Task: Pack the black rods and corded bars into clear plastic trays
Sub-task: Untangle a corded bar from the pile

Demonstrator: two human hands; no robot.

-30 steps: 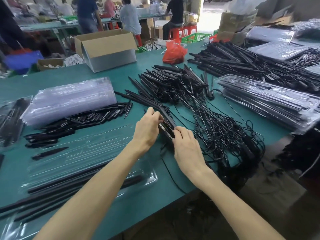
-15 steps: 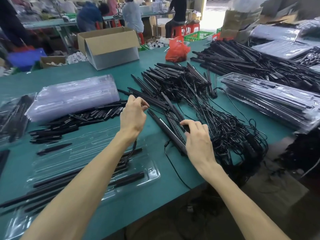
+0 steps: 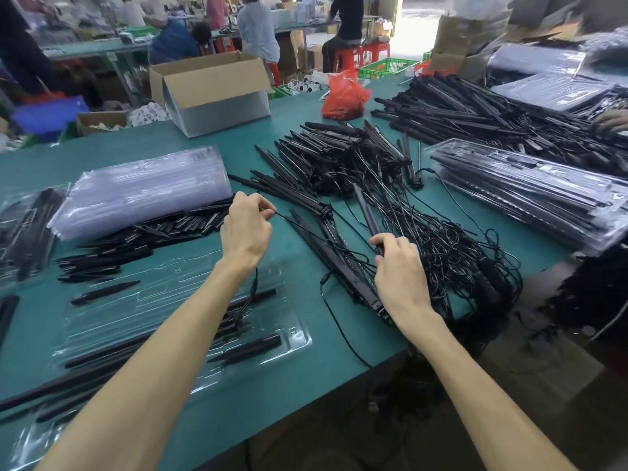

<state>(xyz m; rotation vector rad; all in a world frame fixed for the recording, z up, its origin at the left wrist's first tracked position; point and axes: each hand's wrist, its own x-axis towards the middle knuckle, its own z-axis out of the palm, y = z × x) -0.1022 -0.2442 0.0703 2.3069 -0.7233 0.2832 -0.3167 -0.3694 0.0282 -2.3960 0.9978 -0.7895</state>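
Partly, our left forearm hides the clear tray (image 3: 300,334), where black rods (image 3: 258,346) lie slotted; its near end runs off view. We work at a green table (image 3: 289,402) in a crowded workshop. Our right hand (image 3: 397,263) grips a corded bar (image 3: 365,209) beside the tangled pile (image 3: 441,239); our left hand (image 3: 246,229) pinches a thin cord (image 3: 285,217).

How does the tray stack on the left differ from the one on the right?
The left stack is empty and looks milky clear; the right stack holds black bars and looks dark. The left stack lies beside loose rods; the right stack lies at the right edge of the table. Both are clear plastic trays on it.
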